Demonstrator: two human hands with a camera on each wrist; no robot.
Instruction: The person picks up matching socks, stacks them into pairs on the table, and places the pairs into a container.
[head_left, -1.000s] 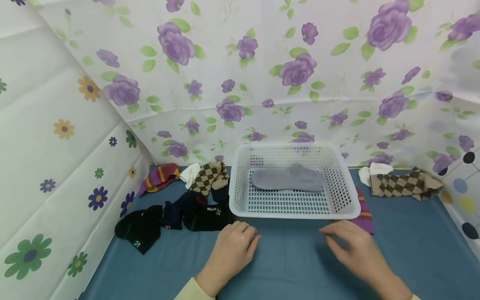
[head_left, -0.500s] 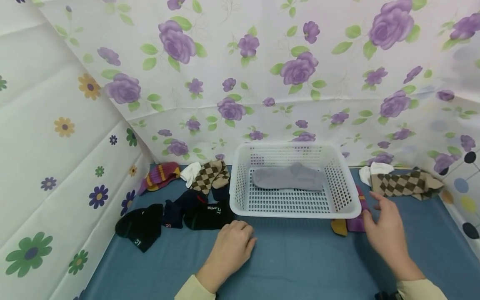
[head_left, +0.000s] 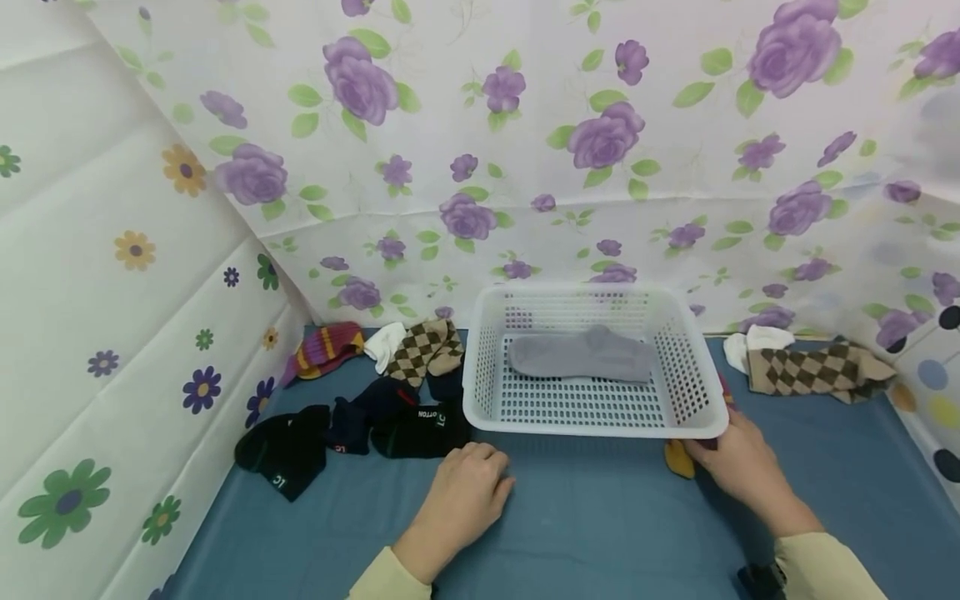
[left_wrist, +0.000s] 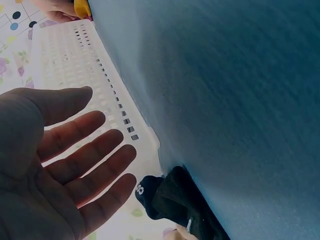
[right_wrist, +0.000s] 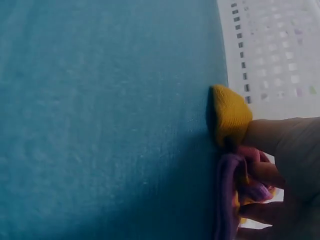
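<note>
My right hand point(head_left: 750, 468) grips a purple, yellow and red striped sock point(right_wrist: 233, 116) by the basket's front right corner. In the right wrist view its fingers point(right_wrist: 267, 174) curl into the bunched purple part, while the yellow toe sticks out. Part of that sock is hidden by the hand and the basket. My left hand point(head_left: 461, 496) hovers or rests in front of the basket, I cannot tell which, with nothing in it. The left wrist view has its fingers point(left_wrist: 97, 160) loosely bent. Inside the white plastic basket point(head_left: 592, 431) lies a grey sock point(head_left: 577, 357).
Left of the basket lie black socks point(head_left: 288, 450), a navy sock point(head_left: 352, 421), an argyle sock point(head_left: 423, 354), a white sock point(head_left: 384, 346) and a striped sock point(head_left: 326, 350). To the right are another argyle sock point(head_left: 813, 368) and a white sock point(head_left: 761, 337). A floral sheet point(head_left: 525, 167) hangs behind.
My right hand moved right from in front of the basket, then came down onto the striped sock and now grips it. The left hand has barely moved.
</note>
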